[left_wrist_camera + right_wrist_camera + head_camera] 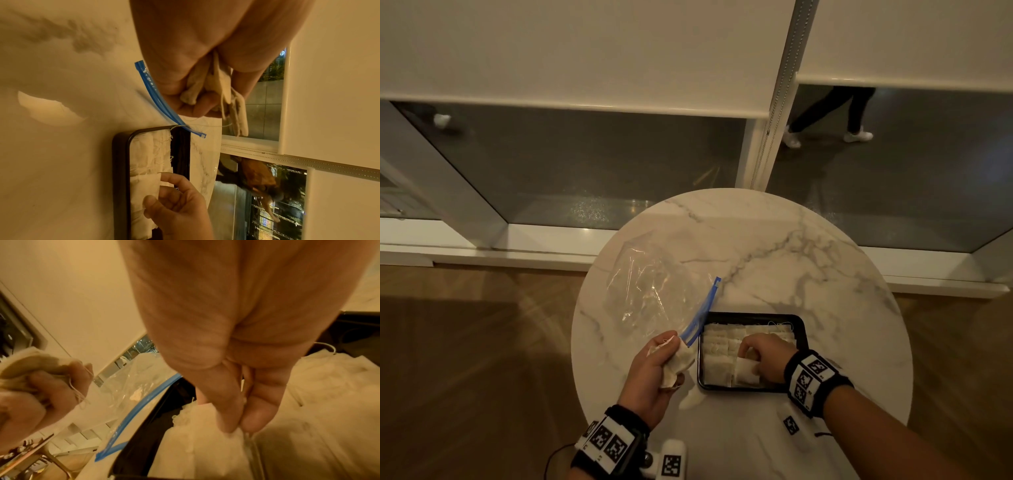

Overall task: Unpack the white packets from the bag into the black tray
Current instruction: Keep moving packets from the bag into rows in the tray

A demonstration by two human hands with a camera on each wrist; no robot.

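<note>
While left hand (654,371) grips packets (677,363), right hand (767,358) in tray (802,325)

A round white marble table (808,260) stands on a brown wooden floor (465,359). Behind it, low windows (585,164) run along a white sill (482,253), with pale roller blinds (585,44) partly lowered. The light is dim and warm.

Count of white packets (681,365) bunched in left hand (654,373) unclear. Right hand (765,359) covers part of black tray (800,325); packet under its fingertips (230,423) blurred in right wrist view. Bag (650,291) contents unreadable through crumpled plastic. Tray cut off at bottom edge in left wrist view.
</note>
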